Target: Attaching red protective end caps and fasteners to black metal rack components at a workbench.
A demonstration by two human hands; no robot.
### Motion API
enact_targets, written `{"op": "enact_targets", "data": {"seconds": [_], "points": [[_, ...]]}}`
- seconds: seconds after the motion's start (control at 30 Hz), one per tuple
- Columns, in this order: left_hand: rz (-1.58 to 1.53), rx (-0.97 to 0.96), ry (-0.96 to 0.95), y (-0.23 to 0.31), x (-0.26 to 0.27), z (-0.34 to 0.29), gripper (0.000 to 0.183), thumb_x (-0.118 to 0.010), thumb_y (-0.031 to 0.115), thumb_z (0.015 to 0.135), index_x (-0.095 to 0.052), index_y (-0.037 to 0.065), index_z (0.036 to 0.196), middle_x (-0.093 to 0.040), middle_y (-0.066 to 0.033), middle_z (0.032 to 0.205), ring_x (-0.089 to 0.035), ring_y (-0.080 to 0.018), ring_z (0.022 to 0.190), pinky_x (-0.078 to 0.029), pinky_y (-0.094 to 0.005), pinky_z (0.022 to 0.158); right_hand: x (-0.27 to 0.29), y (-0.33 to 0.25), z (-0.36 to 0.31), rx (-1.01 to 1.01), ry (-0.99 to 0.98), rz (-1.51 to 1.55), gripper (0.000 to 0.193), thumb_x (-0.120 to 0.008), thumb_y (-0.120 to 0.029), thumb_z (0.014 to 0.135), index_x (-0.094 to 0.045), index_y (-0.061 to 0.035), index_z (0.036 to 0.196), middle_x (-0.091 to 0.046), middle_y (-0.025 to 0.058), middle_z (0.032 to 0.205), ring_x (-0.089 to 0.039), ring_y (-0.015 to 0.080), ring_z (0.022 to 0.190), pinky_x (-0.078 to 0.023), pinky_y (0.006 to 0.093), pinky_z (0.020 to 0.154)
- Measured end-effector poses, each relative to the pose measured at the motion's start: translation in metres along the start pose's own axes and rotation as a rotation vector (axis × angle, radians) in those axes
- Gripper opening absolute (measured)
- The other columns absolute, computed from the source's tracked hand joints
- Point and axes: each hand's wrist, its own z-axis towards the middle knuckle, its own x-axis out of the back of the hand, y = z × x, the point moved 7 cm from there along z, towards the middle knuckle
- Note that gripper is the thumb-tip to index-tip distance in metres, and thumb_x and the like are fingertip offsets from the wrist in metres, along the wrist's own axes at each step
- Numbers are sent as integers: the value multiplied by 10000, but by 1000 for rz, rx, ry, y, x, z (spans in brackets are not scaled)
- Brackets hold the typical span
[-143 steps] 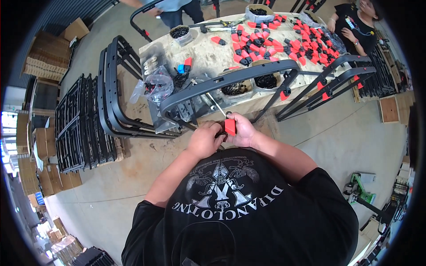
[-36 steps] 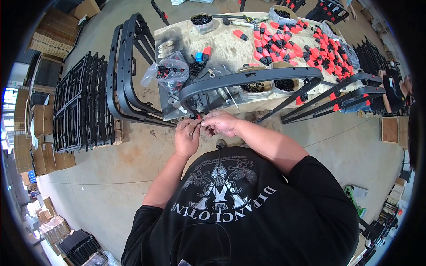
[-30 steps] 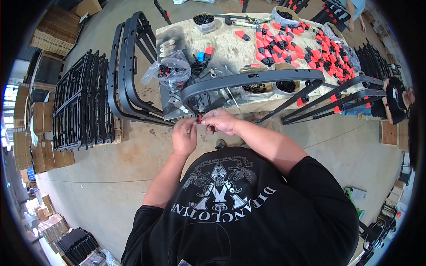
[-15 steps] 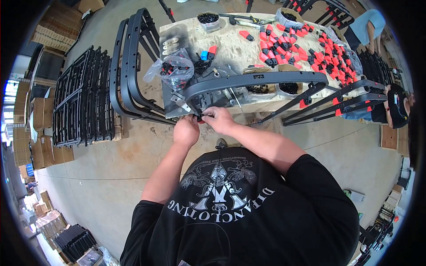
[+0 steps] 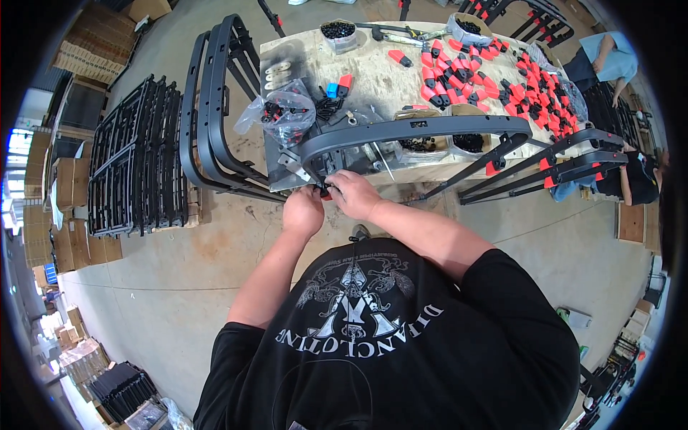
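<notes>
A curved black metal frame (image 5: 416, 127) lies across the near part of the workbench, its left end reaching down to my hands at the front edge. My left hand (image 5: 304, 212) is closed around a red and black plastic piece (image 5: 327, 196) at that end, mostly hidden by the fingers. From the other side, my right hand (image 5: 354, 195) is pinched against the same spot; whatever its fingertips hold is too small to make out. Just beyond my left hand is a flat metal bracket (image 5: 292, 165). A clear bag of small parts (image 5: 288, 115) sits behind it.
Many red and black plastic pieces (image 5: 459, 75) are heaped on the bench (image 5: 380, 64). Tubs of small black parts (image 5: 338, 32) stand around them. More black frames (image 5: 215, 107) lean at the left, near stacked racks (image 5: 136, 158). Other people (image 5: 609, 57) are at the right.
My right hand's fingers have shifted slightly at the frame's end. My left hand keeps its place there. The person at the far right has changed posture.
</notes>
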Motion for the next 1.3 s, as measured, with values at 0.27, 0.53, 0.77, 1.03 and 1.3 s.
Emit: {"op": "enact_targets", "data": {"seconds": [0.27,0.53,0.77,1.03,1.3], "points": [[5,10,0,-1,-2,-1,294,-502,245,996,-688,17,1005,-684,-267,1027,-648,-440,974,-515,-510,874,-5,10,-2,-210,-80,66,185,-662,-146,901,-652,-12,1027,-667,196,1006,-631,391,994,-511,461,871],[10,-6,-10,-1,-1,-1,297,-505,239,995,-689,7,1003,-690,-262,1006,-650,-438,970,-515,-514,873,-3,8,0,-111,-35,65,200,-679,-157,892,-654,-8,1024,-667,197,995,-645,391,950,-519,461,849],[16,-9,-8,2,1,-1,289,-505,230,992,-687,6,988,-692,-262,983,-652,-440,951,-520,-512,860,1,7,5,-59,7,58,181,-673,-177,908,-659,-5,959,-666,168,888,-667,344,827,-534,428,776],[17,-24,10,0,-1,2,296,-503,235,995,-684,2,980,-690,-259,992,-648,-435,959,-514,-505,875,-33,37,-6,-968,-280,715,337,-578,-310,1011,-631,-13,861,-577,40,696,-531,155,548,-453,344,514],[12,-21,-6,2,0,2,261,-533,201,979,-690,-8,974,-685,-270,1006,-631,-449,996,-499,-505,900,-36,38,-2,-841,-143,730,379,-535,-347,1021,-618,-25,838,-567,37,694,-508,145,532,-410,321,479]]}}
